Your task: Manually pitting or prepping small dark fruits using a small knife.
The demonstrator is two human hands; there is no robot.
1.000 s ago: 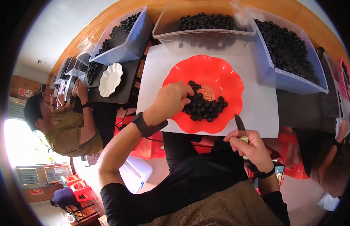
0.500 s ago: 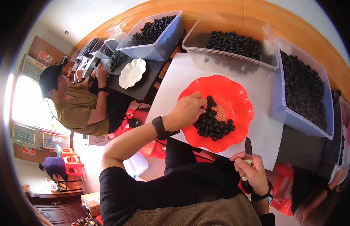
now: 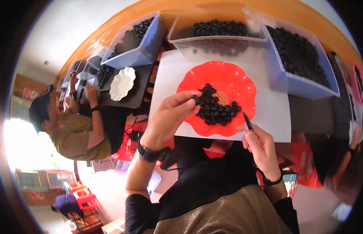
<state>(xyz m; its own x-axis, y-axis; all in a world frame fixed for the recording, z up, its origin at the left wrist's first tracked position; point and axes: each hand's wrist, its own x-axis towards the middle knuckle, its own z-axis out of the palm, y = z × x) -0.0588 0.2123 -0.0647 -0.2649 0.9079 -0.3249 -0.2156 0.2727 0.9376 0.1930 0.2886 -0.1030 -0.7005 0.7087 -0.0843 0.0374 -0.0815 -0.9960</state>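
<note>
My left hand (image 3: 167, 115) is over the left rim of a red scalloped plate (image 3: 240, 80), pinching one small black ring-shaped piece (image 3: 196, 100) between thumb and fingertips. A heap of similar black pieces (image 3: 218, 113) with round holes covers the plate's middle and near part. Beside the plate's near right edge, my right hand (image 3: 260, 148) grips a small knife (image 3: 247, 122), its dark blade pointing up and to the left, toward the plate. The knife's handle is mostly covered by my fingers.
White paper (image 3: 275, 124) lies beneath the plate. Behind it stand a clear bin (image 3: 216, 48) and a bluish bin (image 3: 306, 84), both full of black pieces. At left, another bluish bin (image 3: 138, 56), a white scalloped plate (image 3: 123, 84) and a co-worker (image 3: 78, 134). Another person's arm shows at right.
My left hand has lifted from the heap with a black piece and drawn back toward the plate's left rim. The knife in my right hand now tilts leftward, closer to the plate. The view has shifted.
</note>
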